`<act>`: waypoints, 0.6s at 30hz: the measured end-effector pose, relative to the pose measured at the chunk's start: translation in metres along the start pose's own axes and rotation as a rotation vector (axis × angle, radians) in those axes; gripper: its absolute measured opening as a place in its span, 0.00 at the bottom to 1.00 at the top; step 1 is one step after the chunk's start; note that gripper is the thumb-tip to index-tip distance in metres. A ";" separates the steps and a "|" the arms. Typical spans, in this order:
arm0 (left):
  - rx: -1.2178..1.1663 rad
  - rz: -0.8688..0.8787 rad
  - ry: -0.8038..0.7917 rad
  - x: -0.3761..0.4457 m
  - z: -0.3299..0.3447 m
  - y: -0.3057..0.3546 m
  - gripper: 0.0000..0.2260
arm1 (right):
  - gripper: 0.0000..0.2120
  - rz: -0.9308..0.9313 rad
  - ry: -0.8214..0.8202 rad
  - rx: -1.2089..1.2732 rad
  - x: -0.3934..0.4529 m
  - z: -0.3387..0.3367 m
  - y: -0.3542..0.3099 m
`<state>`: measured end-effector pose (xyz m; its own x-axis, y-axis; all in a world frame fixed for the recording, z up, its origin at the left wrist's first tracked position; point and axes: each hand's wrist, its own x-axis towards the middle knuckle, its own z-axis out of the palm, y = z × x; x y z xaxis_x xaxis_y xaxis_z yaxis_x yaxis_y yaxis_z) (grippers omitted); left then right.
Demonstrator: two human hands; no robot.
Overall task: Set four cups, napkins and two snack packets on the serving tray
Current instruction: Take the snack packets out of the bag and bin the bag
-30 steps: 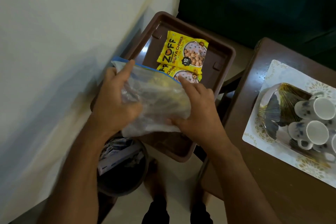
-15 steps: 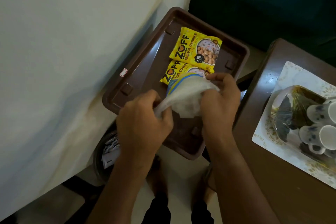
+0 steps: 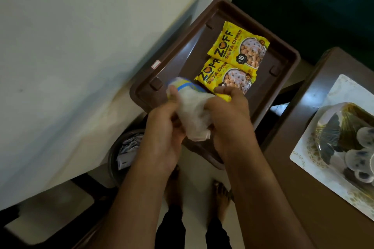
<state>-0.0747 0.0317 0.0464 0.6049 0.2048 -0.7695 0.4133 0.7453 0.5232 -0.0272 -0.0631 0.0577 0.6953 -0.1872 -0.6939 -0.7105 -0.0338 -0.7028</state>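
White wall on my left; brown plastic serving tray (image 3: 283,79) carries two yellow snack packets (image 3: 238,50). Both grips, left hand (image 3: 164,127) and right hand (image 3: 230,115), clench a crumpled clear napkin bag (image 3: 194,113) over its near end.

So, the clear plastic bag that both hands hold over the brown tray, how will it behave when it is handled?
The plastic bag is crumpled between the left hand and right hand, so it is probably floppy and light. Its thin, glossy film may slip, so a pinch seems safer than an open palm.
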 end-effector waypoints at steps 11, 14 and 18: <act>0.125 0.226 0.208 -0.006 -0.055 0.002 0.12 | 0.31 -0.339 -0.444 -0.492 -0.020 0.009 0.025; 0.221 0.282 0.239 -0.012 -0.084 -0.001 0.11 | 0.31 -0.303 -0.536 -0.435 -0.026 0.017 0.035; 0.432 0.395 0.471 -0.010 -0.120 -0.012 0.13 | 0.25 -0.527 -0.424 -0.666 -0.039 0.042 0.061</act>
<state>-0.1673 0.0969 0.0037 0.4482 0.7279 -0.5189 0.5149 0.2643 0.8155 -0.0926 -0.0169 0.0351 0.8323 0.3795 -0.4040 -0.1190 -0.5895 -0.7989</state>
